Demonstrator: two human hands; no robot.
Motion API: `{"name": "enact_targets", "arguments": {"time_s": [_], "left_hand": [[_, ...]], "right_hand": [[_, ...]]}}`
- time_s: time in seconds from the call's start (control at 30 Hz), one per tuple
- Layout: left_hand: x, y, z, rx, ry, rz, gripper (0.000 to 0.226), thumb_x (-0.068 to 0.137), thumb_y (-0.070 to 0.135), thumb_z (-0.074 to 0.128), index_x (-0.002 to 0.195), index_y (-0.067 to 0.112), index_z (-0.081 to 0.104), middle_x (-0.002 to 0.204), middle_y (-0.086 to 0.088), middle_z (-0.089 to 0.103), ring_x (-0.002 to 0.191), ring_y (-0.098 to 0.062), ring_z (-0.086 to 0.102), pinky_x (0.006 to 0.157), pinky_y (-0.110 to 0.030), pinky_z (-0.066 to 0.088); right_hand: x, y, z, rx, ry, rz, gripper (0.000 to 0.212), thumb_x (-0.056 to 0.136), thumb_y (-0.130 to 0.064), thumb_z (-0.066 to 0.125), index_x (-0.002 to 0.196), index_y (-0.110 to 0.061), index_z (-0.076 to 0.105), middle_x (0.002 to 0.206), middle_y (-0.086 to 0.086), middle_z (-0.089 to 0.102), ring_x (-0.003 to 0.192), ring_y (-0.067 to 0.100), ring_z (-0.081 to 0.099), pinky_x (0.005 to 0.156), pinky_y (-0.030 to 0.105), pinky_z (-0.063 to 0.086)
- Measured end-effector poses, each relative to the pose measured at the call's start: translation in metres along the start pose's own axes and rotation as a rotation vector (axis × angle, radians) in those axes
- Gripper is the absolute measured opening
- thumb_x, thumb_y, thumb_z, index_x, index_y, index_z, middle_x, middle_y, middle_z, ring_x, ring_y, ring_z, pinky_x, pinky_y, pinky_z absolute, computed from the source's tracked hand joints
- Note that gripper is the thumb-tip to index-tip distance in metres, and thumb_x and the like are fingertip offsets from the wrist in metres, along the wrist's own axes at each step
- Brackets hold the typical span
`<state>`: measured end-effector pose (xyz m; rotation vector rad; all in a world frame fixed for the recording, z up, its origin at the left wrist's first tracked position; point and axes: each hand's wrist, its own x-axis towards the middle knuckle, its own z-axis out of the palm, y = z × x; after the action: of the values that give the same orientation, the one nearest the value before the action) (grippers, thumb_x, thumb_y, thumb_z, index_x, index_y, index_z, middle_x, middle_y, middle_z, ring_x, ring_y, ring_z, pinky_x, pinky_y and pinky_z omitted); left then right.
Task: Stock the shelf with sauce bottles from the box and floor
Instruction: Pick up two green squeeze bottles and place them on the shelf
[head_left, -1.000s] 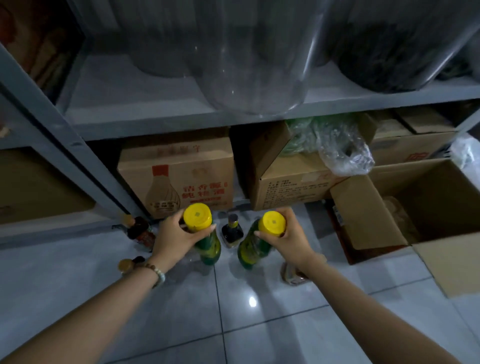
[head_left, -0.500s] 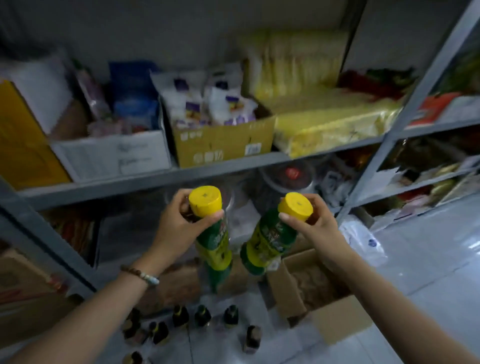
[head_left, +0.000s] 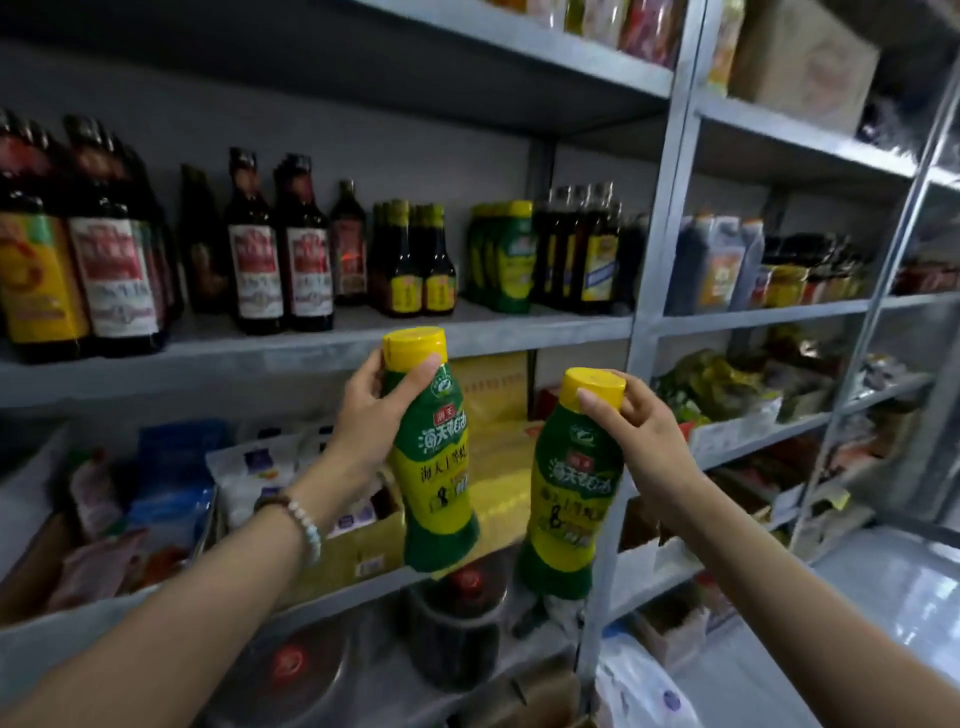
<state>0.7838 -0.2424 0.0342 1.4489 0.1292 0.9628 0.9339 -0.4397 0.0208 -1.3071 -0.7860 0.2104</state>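
Just below the sauce shelf (head_left: 363, 338), gripping upright yellow-capped bottles near their caps: left hand (head_left: 371, 410) nearer the ledge, right hand (head_left: 631, 426) lower.

Both held sauce bottles, the left one (head_left: 435, 457) and the right one (head_left: 569, 493), are green with yellow label bands, white lettering and bright yellow caps. On the grey metal shelf (head_left: 322, 338) stand dark brown bottles with red-and-white labels (head_left: 254, 249), dark ones with yellow labels (head_left: 415, 265) and matching green-and-yellow bottles (head_left: 501, 254). A bracelet of pale and dark beads (head_left: 298, 519) circles the left wrist.
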Motion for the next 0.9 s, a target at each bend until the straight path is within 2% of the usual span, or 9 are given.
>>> {"name": "enact_targets", "arguments": {"time_s": [0.17,0.33,0.53,0.63,0.73,0.83,0.9], "left_hand": [[0.047,0.022,0.04,-0.064,-0.02,0.038,0.034,0.067,0.038,0.068,0.096,0.022,0.062,0.081,0.004,0.074,0.072,-0.013,0.071,0.057,-0.021,0.053],[0.106,0.024,0.067,-0.129,-0.044,0.075,0.043,0.067,0.038,0.069,0.1,0.014,0.054,0.077,0.0,0.073,0.068,-0.015,0.071,0.054,-0.023,0.054],[0.194,0.029,0.089,-0.144,-0.115,0.17,0.042,0.069,0.042,0.069,0.1,0.017,0.056,0.094,-0.008,0.07,0.079,-0.021,0.07,0.062,-0.029,0.055],[0.237,0.031,0.096,-0.153,-0.096,0.192,0.039,0.073,0.039,0.07,0.101,0.018,0.055,0.089,-0.003,0.071,0.075,-0.017,0.071,0.059,-0.026,0.055],[0.272,0.026,0.1,-0.127,-0.075,0.201,0.035,0.079,0.037,0.069,0.105,0.018,0.056,0.091,-0.001,0.072,0.076,-0.015,0.071,0.058,-0.024,0.054],[0.301,0.017,0.104,-0.094,-0.045,0.232,0.034,0.079,0.037,0.07,0.105,0.018,0.06,0.092,-0.002,0.072,0.078,-0.016,0.071,0.06,-0.023,0.054],[0.317,0.009,0.108,-0.085,-0.023,0.244,0.033,0.078,0.038,0.07,0.104,0.018,0.062,0.092,-0.002,0.073,0.08,-0.017,0.071,0.06,-0.024,0.055]], "right_hand": [[0.045,-0.032,-0.03,0.051,0.006,-0.064,0.046,0.072,-0.041,0.07,0.111,-0.017,0.062,0.096,0.005,0.074,0.087,0.021,0.072,0.063,0.025,0.056],[0.105,-0.048,-0.046,0.025,-0.029,-0.118,0.042,0.072,-0.044,0.069,0.108,-0.023,0.064,0.097,0.006,0.074,0.089,0.022,0.071,0.065,0.028,0.057],[0.193,-0.071,-0.042,0.042,-0.004,-0.24,0.042,0.076,-0.041,0.066,0.109,-0.015,0.062,0.097,0.008,0.073,0.089,0.02,0.071,0.066,0.026,0.057],[0.237,-0.079,-0.04,0.057,0.018,-0.265,0.033,0.086,-0.035,0.062,0.109,-0.012,0.059,0.097,0.011,0.071,0.089,0.023,0.07,0.07,0.03,0.057],[0.277,-0.081,-0.041,0.066,0.032,-0.286,0.032,0.089,-0.034,0.06,0.111,-0.01,0.058,0.1,0.015,0.069,0.092,0.028,0.067,0.08,0.038,0.055],[0.312,-0.079,-0.038,0.065,0.033,-0.329,0.024,0.088,-0.035,0.06,0.102,-0.015,0.061,0.095,0.011,0.07,0.087,0.023,0.069,0.074,0.032,0.057],[0.337,-0.073,-0.039,0.067,0.03,-0.339,0.026,0.088,-0.036,0.061,0.103,-0.015,0.061,0.097,0.012,0.07,0.089,0.024,0.069,0.074,0.032,0.057]]}}
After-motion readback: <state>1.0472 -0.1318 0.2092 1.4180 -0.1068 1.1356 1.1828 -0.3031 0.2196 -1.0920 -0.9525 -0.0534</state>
